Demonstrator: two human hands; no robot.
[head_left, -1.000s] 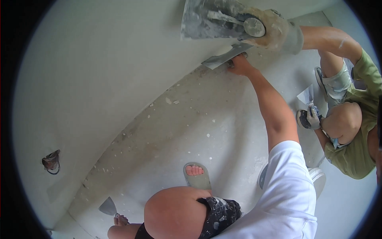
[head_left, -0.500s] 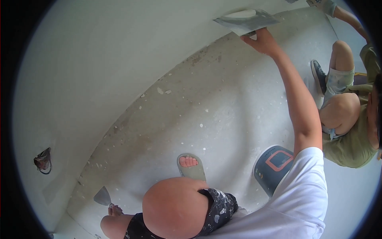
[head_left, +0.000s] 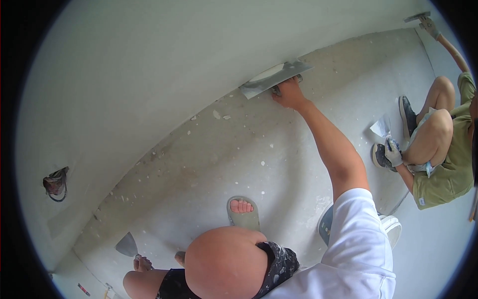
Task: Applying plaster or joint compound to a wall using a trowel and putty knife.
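Observation:
My right hand [head_left: 290, 94] is closed round the handle of a wide metal finishing trowel [head_left: 254, 89]. Along the upper side of its blade lies a strip of white putty [head_left: 266, 74]. The trowel is held low by the foot of the pale wall [head_left: 149, 65]; whether its edge touches the wall I cannot tell. Beyond my bent knee at the lower left, my left hand [head_left: 143, 264] grips a putty knife [head_left: 127, 244], its fan-shaped grey blade pointing up and away. My left forearm is mostly hidden behind the leg.
An open wall box with loose wires [head_left: 56, 184] sits at the left. A dark bucket [head_left: 326, 225] stands partly behind my white sleeve. At the right a person [head_left: 443, 149] squats, gloved hands holding a trowel [head_left: 417, 17] and a putty knife [head_left: 381, 126]. White specks dot the concrete floor [head_left: 239, 144].
My right hand has brought the trowel leftward and nearer, down along the wall's foot. My sleeve now covers more of the bucket. More of the other person and their tools shows.

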